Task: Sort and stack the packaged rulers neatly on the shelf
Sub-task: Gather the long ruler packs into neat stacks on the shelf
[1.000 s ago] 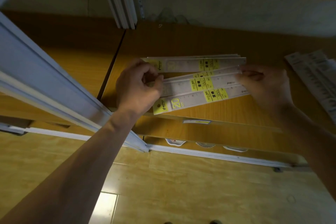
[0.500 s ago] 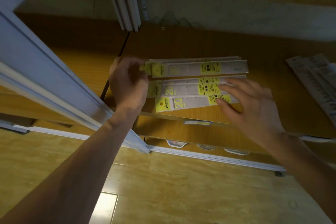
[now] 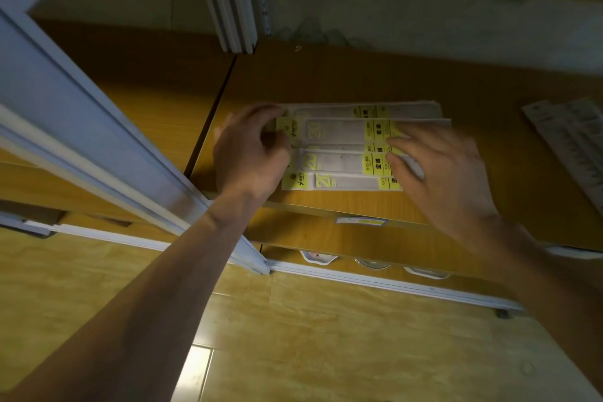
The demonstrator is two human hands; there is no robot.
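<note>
Several packaged rulers (image 3: 339, 153) with yellow labels lie side by side on the wooden shelf (image 3: 326, 81), long sides running left to right. My left hand (image 3: 248, 153) is at their left ends, thumb and fingers pinching the yellow header of an upper pack. My right hand (image 3: 440, 173) lies over their right ends with fingers spread and pressing down on the packs. The right ends of the nearer packs are hidden under that hand.
Another pile of packaged rulers (image 3: 567, 143) lies at the shelf's right edge. A white metal upright (image 3: 231, 10) stands at the back, and a white slanted rail (image 3: 98, 140) crosses on the left. Small items hang under the shelf front (image 3: 318, 256). Below is wood-look flooring.
The fanned packs have been drawn together into parallel rows. My right hand let go of their right ends and now lies flat on them; my left hand shifted up to the upper pack's header.
</note>
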